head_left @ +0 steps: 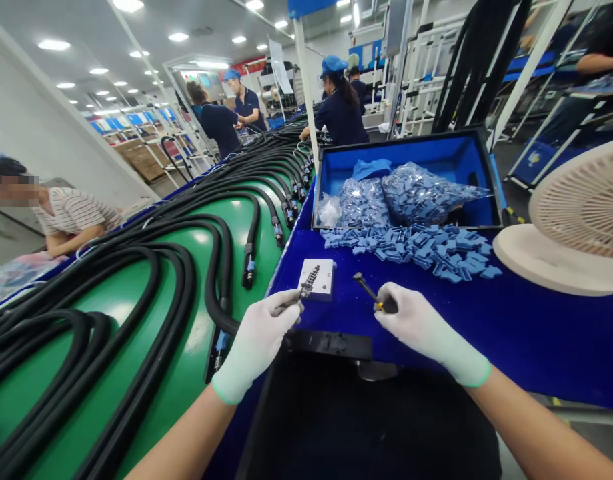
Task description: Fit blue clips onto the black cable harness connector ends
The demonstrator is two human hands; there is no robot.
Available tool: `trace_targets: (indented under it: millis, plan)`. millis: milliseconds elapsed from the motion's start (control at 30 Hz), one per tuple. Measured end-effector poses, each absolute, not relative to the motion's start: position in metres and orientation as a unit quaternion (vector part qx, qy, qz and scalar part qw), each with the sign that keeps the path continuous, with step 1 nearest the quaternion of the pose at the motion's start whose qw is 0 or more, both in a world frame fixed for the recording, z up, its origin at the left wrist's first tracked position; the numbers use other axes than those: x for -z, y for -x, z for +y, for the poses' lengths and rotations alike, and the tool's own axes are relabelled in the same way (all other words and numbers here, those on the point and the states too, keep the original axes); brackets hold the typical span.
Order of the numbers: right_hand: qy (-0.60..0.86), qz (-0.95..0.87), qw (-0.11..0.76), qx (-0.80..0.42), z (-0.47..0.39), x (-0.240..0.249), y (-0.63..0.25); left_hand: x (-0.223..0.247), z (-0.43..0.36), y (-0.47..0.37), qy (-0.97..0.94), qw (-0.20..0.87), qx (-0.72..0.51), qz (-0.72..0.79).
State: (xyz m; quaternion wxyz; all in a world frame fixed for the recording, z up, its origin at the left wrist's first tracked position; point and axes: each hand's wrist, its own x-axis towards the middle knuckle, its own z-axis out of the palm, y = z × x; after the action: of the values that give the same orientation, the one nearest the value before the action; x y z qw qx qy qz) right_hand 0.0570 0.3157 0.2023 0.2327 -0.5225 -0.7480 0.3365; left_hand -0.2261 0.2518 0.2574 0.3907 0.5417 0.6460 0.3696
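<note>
My left hand, in a white glove, has thumb and fingers closed on a small grey-black part whose exact kind is hard to make out. Just beyond its fingertips is a white block with a row of small dark metal pieces on it. My right hand, gloved too, is closed around the handle of a small black tool with a yellow mark; its dark head points toward the block. Below and between the hands lies a long black plastic piece.
Loose blue plastic clips are heaped before a blue bin holding bagged clips. At right stands a white fan. Black hoses cover the green conveyor at left. Several people work beyond.
</note>
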Motion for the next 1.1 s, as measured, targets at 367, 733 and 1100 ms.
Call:
trace_targets:
  millis: [367,733,1100]
  plan:
    - [0.219,-0.849,0.284,-0.387,0.298,-0.242,-0.017,-0.276,0.258,0.216,-0.581,0.374,-0.333,0.641]
    - [0.295,-0.872,0.261,-0.291,0.295,-0.203,-0.010,-0.274,0.257,0.214,-0.603,0.390,-0.305,0.625]
    - [0.381,-0.848,0.241,-0.280,0.295,-0.199,-0.010,-0.281,0.294,0.199,-0.679,0.335,-0.290,0.586]
